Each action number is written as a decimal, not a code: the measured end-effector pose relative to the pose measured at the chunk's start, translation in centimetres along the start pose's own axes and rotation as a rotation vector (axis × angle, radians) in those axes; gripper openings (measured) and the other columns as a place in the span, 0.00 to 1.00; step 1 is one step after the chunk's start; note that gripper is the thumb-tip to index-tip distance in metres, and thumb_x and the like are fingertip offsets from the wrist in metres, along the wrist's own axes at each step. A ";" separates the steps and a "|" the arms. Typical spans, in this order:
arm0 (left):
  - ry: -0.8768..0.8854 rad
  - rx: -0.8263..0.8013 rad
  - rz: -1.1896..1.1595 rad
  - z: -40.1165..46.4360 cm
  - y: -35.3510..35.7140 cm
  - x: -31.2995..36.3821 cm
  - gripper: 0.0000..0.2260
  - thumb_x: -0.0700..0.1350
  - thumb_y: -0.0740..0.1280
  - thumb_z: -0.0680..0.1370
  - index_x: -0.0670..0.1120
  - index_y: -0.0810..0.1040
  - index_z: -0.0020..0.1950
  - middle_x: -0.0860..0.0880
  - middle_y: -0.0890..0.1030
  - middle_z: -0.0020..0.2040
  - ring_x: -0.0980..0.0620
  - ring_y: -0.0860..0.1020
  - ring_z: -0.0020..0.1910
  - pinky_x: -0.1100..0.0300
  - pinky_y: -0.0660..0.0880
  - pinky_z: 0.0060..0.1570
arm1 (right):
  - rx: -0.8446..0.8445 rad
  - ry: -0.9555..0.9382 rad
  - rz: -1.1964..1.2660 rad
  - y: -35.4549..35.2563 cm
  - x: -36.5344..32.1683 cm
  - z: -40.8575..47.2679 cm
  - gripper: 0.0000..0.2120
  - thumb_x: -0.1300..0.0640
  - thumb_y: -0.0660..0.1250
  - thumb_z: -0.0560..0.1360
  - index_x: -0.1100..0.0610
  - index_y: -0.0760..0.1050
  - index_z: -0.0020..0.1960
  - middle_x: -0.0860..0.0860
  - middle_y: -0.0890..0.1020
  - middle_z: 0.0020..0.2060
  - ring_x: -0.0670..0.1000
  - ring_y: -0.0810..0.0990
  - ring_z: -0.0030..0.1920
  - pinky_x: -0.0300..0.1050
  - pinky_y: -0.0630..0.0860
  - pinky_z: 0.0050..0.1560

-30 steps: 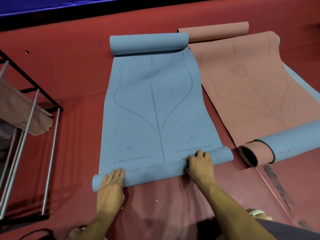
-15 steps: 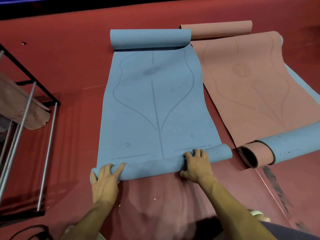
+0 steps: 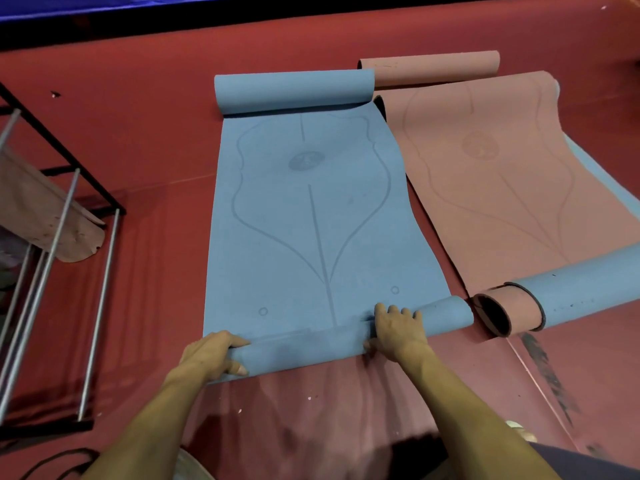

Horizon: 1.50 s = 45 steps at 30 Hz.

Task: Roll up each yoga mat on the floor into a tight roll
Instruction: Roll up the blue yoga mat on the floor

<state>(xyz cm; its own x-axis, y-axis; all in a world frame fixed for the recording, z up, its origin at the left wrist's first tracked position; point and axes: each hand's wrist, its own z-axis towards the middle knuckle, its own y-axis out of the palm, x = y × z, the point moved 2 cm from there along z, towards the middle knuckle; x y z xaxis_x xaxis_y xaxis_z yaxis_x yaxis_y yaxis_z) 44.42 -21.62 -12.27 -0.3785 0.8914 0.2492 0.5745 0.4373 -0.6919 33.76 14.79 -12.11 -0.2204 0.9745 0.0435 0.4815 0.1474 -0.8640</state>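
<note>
The blue yoga mat [image 3: 311, 220] lies flat on the red floor [image 3: 138, 133], its near end curled into a thin roll. The left hand [image 3: 211, 355] wraps that roll's left end; the right hand [image 3: 398, 329] curls over it further right, spaced apart, likely to keep it even and tight. A pink mat [image 3: 491, 174] lies just right.

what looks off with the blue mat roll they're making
The near roll of the blue yoga mat lies askew: its right end sits farther up the mat than the end under the left hand, so it may roll up uneven.
</note>
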 end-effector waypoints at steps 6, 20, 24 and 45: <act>-0.014 0.281 0.038 0.0 -0.5 -0.1 0.31 0.60 0.83 0.59 0.67 0.78 0.59 0.63 0.78 0.51 0.59 0.76 0.58 0.51 0.74 0.56 | 0.047 0.022 0.047 0.6 -0.8 0.8 0.20 0.41 0.67 0.77 0.52 0.70 0.62 0.54 0.76 0.62 0.62 0.70 0.64 0.62 0.63 0.72; -0.276 0.318 0.224 0.0 1.1 6.3 0.14 0.35 0.64 0.76 0.49 0.80 0.57 0.48 0.80 0.56 0.44 0.81 0.56 0.52 0.78 0.53 | 0.119 0.034 0.074 -1.0 -1.8 1.1 0.15 0.45 0.64 0.80 0.52 0.72 0.63 0.57 0.71 0.65 0.62 0.65 0.71 0.61 0.70 0.67; -0.284 0.329 0.316 0.2 3.4 6.7 0.19 0.31 0.64 0.76 0.48 0.78 0.63 0.50 0.78 0.59 0.46 0.77 0.61 0.50 0.76 0.56 | 0.077 0.008 0.095 -0.7 -1.8 1.3 0.16 0.45 0.63 0.79 0.54 0.75 0.61 0.59 0.71 0.67 0.65 0.63 0.74 0.61 0.65 0.71; 0.058 0.562 0.202 1.9 3.8 5.1 0.27 0.65 0.79 0.66 0.57 0.82 0.62 0.54 0.77 0.50 0.48 0.74 0.52 0.52 0.74 0.50 | 0.249 -0.046 0.074 -0.1 -2.6 1.4 0.25 0.39 0.72 0.74 0.56 0.75 0.61 0.56 0.72 0.60 0.60 0.70 0.62 0.58 0.65 0.71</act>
<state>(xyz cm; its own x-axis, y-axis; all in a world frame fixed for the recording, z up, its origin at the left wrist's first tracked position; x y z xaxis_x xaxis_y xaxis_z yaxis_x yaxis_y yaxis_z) 43.26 -15.61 -14.91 -0.2523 0.9624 0.1007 0.1535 0.1425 -0.9778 33.10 11.98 -12.79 -0.2332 0.9715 -0.0424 0.2753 0.0242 -0.9611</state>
